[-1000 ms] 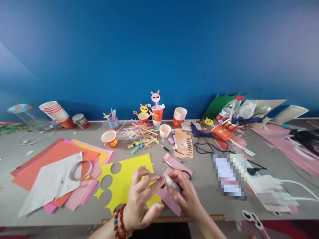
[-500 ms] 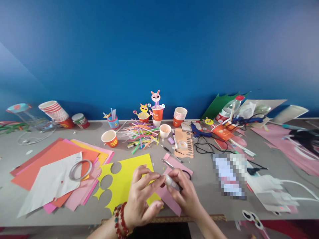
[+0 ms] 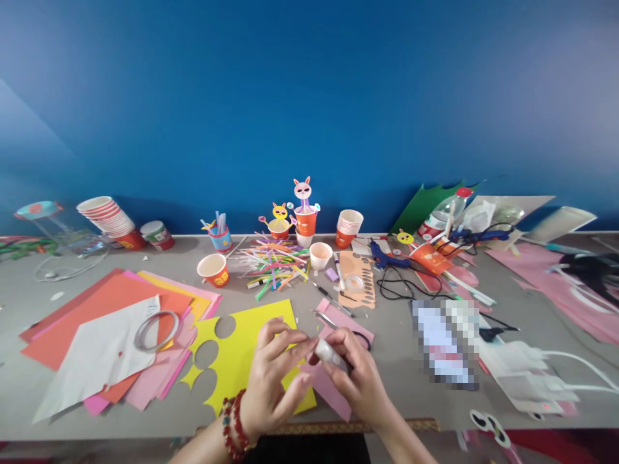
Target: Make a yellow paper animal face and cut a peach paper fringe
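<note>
My right hand [image 3: 360, 380] is wrapped round a small whitish, rounded tube-like object [image 3: 329, 354], its exact kind unclear. The fingertips of my left hand [image 3: 278, 374] reach to the near end of this object, thumb held apart; a beaded bracelet [image 3: 235, 425] circles that wrist. A small dark red spot shows at the fingertips, too small to name. Under my left hand lies a yellow sheet [image 3: 261, 316] with round holes cut from it. Strips of pink paper [image 3: 331, 393] lie beneath the right hand, and scissors [image 3: 362, 338] are partly hidden behind its fingers.
Paper sheets [image 3: 87, 316] and a tape roll [image 3: 157, 330] lie left. Behind are a pile of coloured strips [image 3: 271, 261], paper cups [image 3: 213, 267] and rabbit figures [image 3: 303, 193]. A blue glue gun [image 3: 384, 254], cable and power strip [image 3: 527, 377] lie right.
My left thumb has lifted and shifted slightly toward the whitish object. Both hands otherwise stay nearly in place, the right one keeping hold of the object.
</note>
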`<action>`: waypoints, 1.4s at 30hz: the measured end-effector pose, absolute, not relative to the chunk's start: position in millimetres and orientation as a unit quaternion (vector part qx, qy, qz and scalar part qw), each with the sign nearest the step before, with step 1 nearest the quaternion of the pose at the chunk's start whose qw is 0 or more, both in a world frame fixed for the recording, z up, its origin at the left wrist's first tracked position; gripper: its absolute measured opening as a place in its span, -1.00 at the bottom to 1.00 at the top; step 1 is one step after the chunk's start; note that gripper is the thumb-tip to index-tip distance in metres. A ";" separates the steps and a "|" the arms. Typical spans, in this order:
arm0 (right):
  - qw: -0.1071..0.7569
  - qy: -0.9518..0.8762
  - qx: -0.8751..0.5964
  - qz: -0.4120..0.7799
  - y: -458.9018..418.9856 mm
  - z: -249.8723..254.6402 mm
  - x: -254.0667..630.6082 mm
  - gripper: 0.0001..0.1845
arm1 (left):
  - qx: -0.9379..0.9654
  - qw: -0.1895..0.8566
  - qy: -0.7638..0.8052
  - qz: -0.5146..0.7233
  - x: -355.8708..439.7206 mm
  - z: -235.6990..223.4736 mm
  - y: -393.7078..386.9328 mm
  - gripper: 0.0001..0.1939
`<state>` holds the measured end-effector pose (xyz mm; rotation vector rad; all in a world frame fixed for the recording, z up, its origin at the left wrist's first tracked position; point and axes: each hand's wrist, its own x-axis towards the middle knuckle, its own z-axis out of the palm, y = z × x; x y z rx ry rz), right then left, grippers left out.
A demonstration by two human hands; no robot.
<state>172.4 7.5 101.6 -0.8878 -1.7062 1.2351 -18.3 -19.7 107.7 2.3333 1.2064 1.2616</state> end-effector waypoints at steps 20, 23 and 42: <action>0.430 -0.580 -0.353 0.595 2.8 101.7 162.6 -0.87 | 0.758 0.018 0.437 0.484 -9.7 107.1 -11.3 -0.79; 0.431 -0.571 -0.350 0.604 2.9 100.3 161.6 -0.86 | 0.752 0.009 0.441 0.490 -7.9 107.4 -10.9 -0.80; 0.417 -0.525 -0.415 0.615 23.2 81.6 167.0 -0.75 | 0.612 0.330 0.475 0.538 -21.9 88.3 -10.3 -0.88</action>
